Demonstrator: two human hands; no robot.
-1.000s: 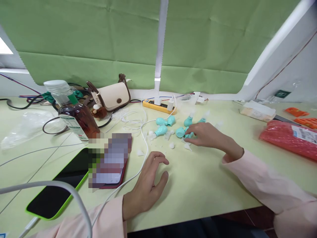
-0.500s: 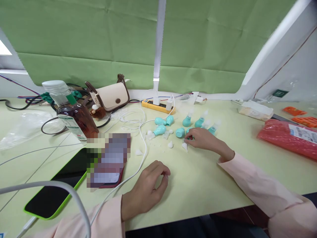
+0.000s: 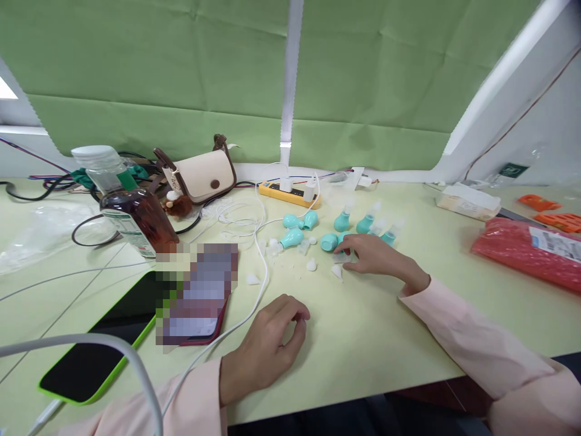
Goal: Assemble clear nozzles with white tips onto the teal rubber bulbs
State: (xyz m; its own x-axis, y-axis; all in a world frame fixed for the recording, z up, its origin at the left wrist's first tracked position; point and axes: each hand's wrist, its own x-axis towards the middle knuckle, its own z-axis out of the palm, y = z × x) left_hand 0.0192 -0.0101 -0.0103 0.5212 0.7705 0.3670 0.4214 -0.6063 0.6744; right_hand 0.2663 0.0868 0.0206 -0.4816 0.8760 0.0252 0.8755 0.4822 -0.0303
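Observation:
My right hand [image 3: 363, 253] is over the small parts, thumb and index finger apart. Its index fingertip is beside a teal squeeze bulb [image 3: 328, 243], and a small clear piece shows under the fingers. Just left of the thumb lies a white cone-shaped piece [image 3: 337, 272]. Behind this hand, several teal bulbs with clear tips stand upright, one of them a teal bulb [image 3: 342, 221]. More bulbs lie on their sides, such as this teal bulb [image 3: 291, 238]. My left hand [image 3: 270, 339] rests near the front edge, thumb and fingertips pressed together; anything between them is hidden.
A white knobbed piece [image 3: 311, 264] and small white scraps lie mid-table. To the left are a phone in a green case [image 3: 104, 339], a blurred phone [image 3: 200, 297], a brown bottle [image 3: 136, 218] and a white cable [image 3: 264, 260]. A red package [image 3: 521, 251] lies right.
My right thumb and index finger have parted above the white cone-shaped piece, which stays on the table. The index finger has moved toward the teal bulbs. My left hand has hardly moved.

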